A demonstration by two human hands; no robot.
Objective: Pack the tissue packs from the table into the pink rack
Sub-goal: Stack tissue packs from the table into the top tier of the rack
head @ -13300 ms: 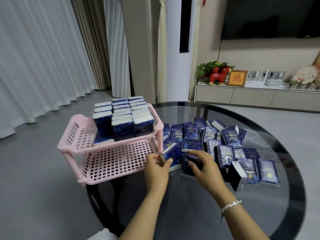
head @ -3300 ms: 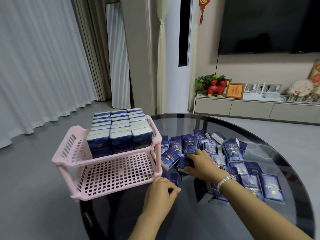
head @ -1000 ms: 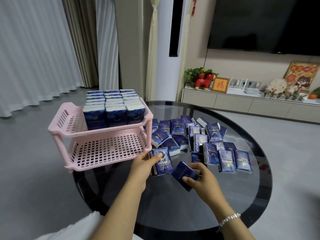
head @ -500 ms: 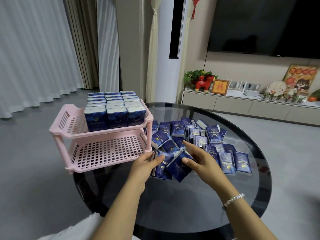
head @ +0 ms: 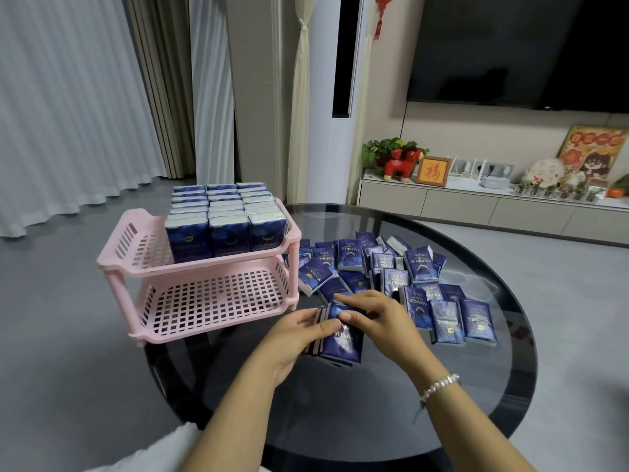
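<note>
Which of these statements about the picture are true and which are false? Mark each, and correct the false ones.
1. The top shelf of the pink rack holds tissue packs standing in rows. True.
2. The bottom shelf is full of packs. False: no packs lie on it.
3. Both hands hold a small bundle of packs over the table. True: the left hand and right hand grip it together.
4. The loose packs lie left of the rack. False: they lie to its right.
5. The bracelet is on the left wrist. False: it is on the right.
</note>
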